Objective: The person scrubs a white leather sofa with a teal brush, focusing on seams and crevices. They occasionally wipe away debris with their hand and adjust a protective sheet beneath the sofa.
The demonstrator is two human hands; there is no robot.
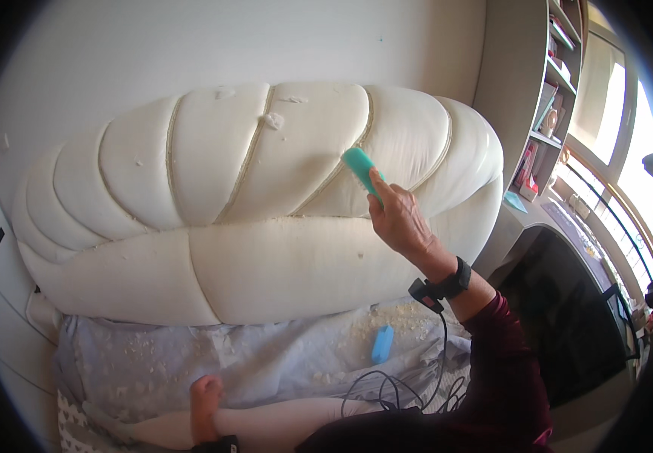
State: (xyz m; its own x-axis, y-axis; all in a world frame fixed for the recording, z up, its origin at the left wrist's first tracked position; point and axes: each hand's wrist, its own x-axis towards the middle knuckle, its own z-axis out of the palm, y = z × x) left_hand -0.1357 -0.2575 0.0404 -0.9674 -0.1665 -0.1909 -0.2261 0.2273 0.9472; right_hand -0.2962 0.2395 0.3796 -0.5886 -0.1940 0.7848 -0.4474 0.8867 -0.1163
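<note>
A cream padded headboard [298, 266] with curved channels and seams stands against the wall before me. Pale flakes cling along its seams, and a small white tuft [273, 120] rests on its upper part. My right hand [402, 218] grips a teal block-shaped tool [363, 170], perhaps a brush, over a seam right of the middle. Whether the tool's underside touches the padding is hidden. Down by my outstretched leg, my left hand [206, 393] is curled, with nothing visible in it. A light blue block-like object [382, 344] lies on the grey sheet [281, 357] among scattered flakes.
A black cable [445, 362] runs from my right wrist strap [455, 278] and loops beside my leg [281, 413]. White cabinets [4, 317] border the left side. At right are a desk [564, 221], a dark chair-like shape [558, 306], a bookshelf [555, 73] and a window [603, 107].
</note>
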